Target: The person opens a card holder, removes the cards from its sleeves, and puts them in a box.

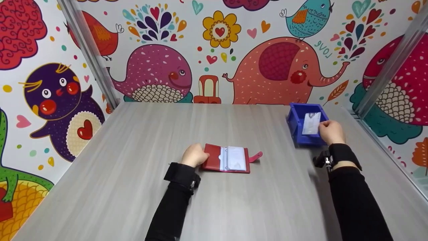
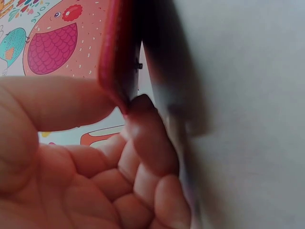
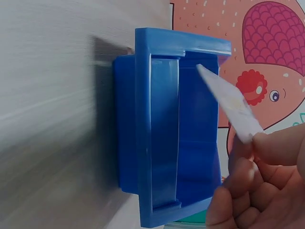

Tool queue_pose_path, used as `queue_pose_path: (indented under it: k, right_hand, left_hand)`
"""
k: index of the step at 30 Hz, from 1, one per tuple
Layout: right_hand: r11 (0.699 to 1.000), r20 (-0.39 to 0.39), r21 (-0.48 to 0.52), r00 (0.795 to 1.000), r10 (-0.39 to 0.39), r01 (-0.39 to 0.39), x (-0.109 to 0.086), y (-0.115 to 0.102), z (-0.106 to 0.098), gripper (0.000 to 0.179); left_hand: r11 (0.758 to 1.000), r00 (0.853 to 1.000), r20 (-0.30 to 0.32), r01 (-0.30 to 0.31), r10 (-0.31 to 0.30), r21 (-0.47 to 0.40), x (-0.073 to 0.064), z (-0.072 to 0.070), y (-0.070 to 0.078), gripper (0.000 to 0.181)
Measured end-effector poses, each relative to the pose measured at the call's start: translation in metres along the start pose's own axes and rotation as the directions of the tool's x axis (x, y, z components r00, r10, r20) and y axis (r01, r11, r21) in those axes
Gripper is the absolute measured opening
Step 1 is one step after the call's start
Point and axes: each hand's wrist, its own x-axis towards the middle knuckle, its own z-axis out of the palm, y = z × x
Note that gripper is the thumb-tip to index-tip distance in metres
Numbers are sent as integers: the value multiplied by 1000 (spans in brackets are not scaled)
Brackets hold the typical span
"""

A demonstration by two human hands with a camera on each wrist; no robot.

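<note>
My left hand (image 1: pixel 194 155) pinches the left edge of a red card holder (image 1: pixel 211 157), which lies open with clear sleeves and a white card (image 1: pixel 236 158) showing on its right side. Its pink-red strap (image 1: pixel 256 156) sticks out to the right. In the left wrist view, thumb and forefinger (image 2: pixel 147 138) grip the holder's cover (image 2: pixel 112 52). My right hand (image 1: pixel 332 132) pinches a whitish card (image 1: pixel 311 123) by one edge over a blue plastic bin (image 1: pixel 294 125). From the right wrist, the card (image 3: pixel 231 102) shows tilted above the bin's opening.
The bin stands at the back right of the wood-grain table (image 1: pixel 160 130). A wall with cartoon animals (image 1: pixel 267 73) rises behind the table's far edge. Metal posts (image 1: pixel 90 50) stand at the back corners.
</note>
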Motion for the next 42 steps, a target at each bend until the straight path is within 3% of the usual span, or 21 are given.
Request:
queue_pose_path:
  k: [8,19,28,42]
  right_hand:
    - [1000,17,22,1000,14,-15,2,-3,1,42]
    - [999,-23,-39,999,-36,35,-2,-3,-1,44]
    - [999,10,-32,1000,-5,5,-10,-19,-5,49]
    - [986,-14,-25,986,-165,164,-30,-39,9,41]
  left_hand:
    - [1000,1000,0,-1,1,-24,-1,-1,1,24]
    - [999,999,-13,-42,43,18,-1,-1,0,39]
    - [999,999,-12,-35,35,13,-1,-1,0,32]
    - [999,1000,-6,-30,30,23,0,-1,0,37]
